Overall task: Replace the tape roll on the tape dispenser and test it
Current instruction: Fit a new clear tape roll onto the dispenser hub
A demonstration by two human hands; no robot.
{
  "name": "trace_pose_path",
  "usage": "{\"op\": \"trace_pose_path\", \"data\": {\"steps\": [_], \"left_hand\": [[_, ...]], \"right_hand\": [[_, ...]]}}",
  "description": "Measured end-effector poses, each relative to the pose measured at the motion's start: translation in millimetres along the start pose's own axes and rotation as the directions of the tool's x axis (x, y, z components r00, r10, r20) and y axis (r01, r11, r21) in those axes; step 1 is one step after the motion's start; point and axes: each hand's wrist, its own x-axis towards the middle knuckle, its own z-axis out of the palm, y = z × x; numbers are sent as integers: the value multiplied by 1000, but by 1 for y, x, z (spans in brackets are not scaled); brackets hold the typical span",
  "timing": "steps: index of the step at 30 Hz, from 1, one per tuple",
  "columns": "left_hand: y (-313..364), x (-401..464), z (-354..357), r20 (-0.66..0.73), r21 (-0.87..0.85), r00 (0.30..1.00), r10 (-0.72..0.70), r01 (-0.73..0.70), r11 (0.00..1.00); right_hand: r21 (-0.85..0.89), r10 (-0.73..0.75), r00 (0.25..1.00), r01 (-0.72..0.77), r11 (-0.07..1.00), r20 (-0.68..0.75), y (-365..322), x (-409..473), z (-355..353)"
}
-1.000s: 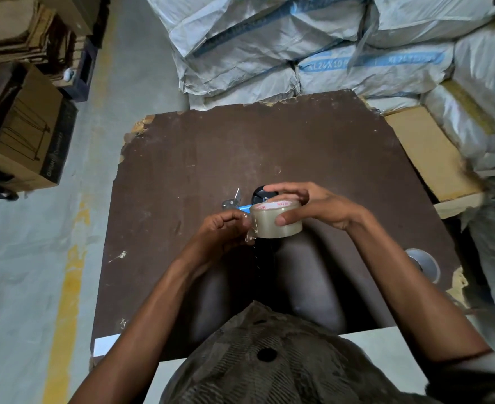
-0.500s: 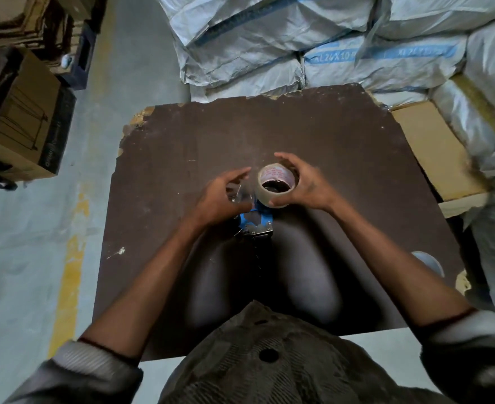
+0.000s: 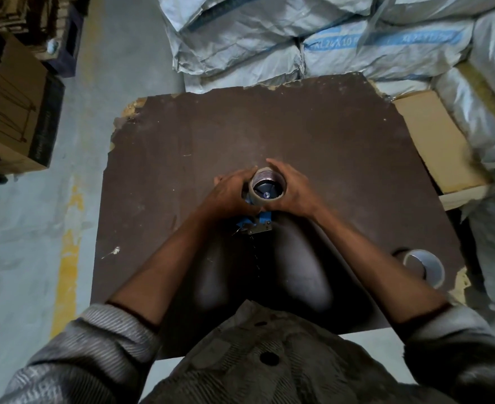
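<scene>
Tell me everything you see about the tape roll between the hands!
The tape roll is a pale brownish ring, lying flat with its hole facing up. A dark hub with a shiny center shows inside. It sits on the blue tape dispenser on the brown board. The left hand and right hand cup its sides.

A warehouse or storeroom: stuffed woven sacks [image 3: 269, 39] are stacked just behind the worn brown bench [image 3: 240, 135], and cardboard cartons [image 3: 13, 112] stand on the concrete floor [image 3: 36, 228] to its left.
</scene>
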Motion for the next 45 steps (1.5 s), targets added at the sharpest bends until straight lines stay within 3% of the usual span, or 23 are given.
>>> {"op": "trace_pose_path", "data": {"steps": [8, 11, 26, 35, 45], "left_hand": [[7, 5, -11, 4, -88, 998, 63, -62, 994], [4, 8, -11, 17, -119, 1000, 25, -23, 993], [5, 12, 1, 29, -57, 999, -46, 48, 997], [5, 10, 4, 15, -81, 999, -42, 43, 996], [-10, 20, 20, 32, 22, 999, -10, 9, 1000]], "right_hand": [[-80, 63, 992, -54, 995, 111, 0, 6, -13], [-99, 35, 996, -27, 995, 77, -4, 6, -17], [-102, 49, 996, -41, 994, 79, -4, 3, -14], [-77, 39, 997, -34, 996, 67, 1, 3, -11], [-61, 59, 995, -54, 997, 83, 7, 2, -6]]}}
